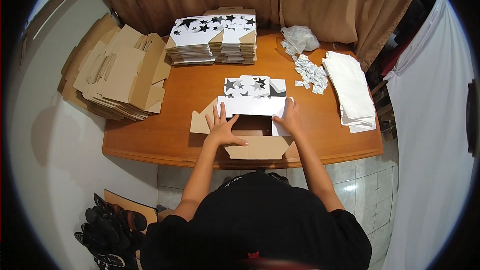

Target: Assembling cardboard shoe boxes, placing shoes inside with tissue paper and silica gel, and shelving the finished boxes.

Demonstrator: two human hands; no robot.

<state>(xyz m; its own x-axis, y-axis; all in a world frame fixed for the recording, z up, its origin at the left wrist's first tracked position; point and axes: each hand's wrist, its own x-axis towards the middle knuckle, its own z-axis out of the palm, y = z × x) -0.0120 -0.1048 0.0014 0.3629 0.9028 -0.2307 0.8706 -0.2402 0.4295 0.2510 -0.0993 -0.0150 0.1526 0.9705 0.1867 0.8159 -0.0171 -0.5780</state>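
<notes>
A partly folded cardboard box [254,105], white with black and grey stars on one side and plain brown on the other, stands near the front edge of the table. A brown flap [257,147] sticks out toward me, and another points left. My left hand [221,129] lies on the box's left side with its fingers spread and the thumb toward the near flap. At the right side, my right hand [290,118] grips the box wall, its thumb at the opening. Its other fingers are partly hidden.
Flat brown cardboard [122,72] is piled at the left. Star-printed folded boxes [212,37] are stacked at the back. Small white packets [311,74] lie beside a plastic bag [300,39]. White sheets [350,90] are stacked at the right. Shoes [107,230] sit on the floor.
</notes>
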